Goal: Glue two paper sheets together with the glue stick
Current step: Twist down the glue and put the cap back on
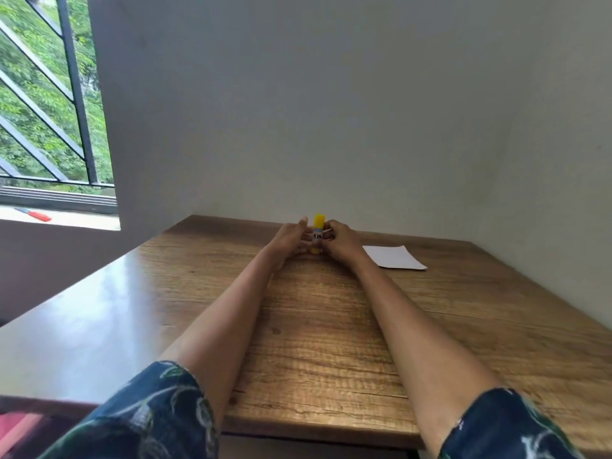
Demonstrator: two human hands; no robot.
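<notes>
A yellow glue stick (318, 230) with a white label stands upright near the far edge of the wooden table (331, 326), its yellow cap on top. My left hand (288, 240) holds its body from the left and my right hand (341, 239) holds it from the right, fingers curled round the tube. White paper (394, 257) lies flat on the table just right of my right hand; whether it is one sheet or a stack of two I cannot tell.
A plain wall rises right behind the table and along its right side. At the left is a barred window with a sill that bears a red and blue object (33, 214). The table's left part is glossy with glare.
</notes>
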